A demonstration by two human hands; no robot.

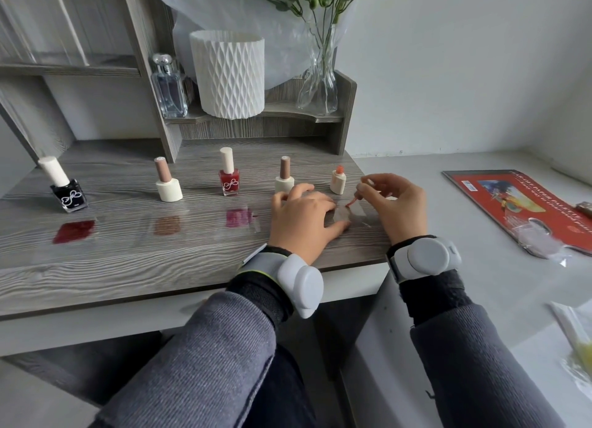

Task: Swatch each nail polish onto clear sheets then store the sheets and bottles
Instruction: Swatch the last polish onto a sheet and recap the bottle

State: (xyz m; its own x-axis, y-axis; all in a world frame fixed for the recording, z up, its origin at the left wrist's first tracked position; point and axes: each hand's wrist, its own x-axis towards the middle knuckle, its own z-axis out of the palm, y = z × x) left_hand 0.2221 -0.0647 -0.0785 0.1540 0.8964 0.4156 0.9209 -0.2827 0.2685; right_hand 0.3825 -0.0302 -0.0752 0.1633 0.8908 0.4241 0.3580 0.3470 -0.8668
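Centre-right of frame: left hand [301, 217], fingers flat, pins clear sheet [359, 216]; right hand [395, 203] pinches coral brush [352, 201]. Keep strokes short, overlapping, sheet held steady.

The left sleeve [217, 347] and right sleeve [480, 363] are grey ribbed knit. Past each sleeve end a black fabric cuff [432, 293] wraps the forearm. Each wrist carries a smooth, round white pod: the left pod [302, 285] and the right pod [427, 257]. The left strap [256, 261] has a thin yellow-green edge. The left hand [304, 222] and right hand [397, 203] are bare.
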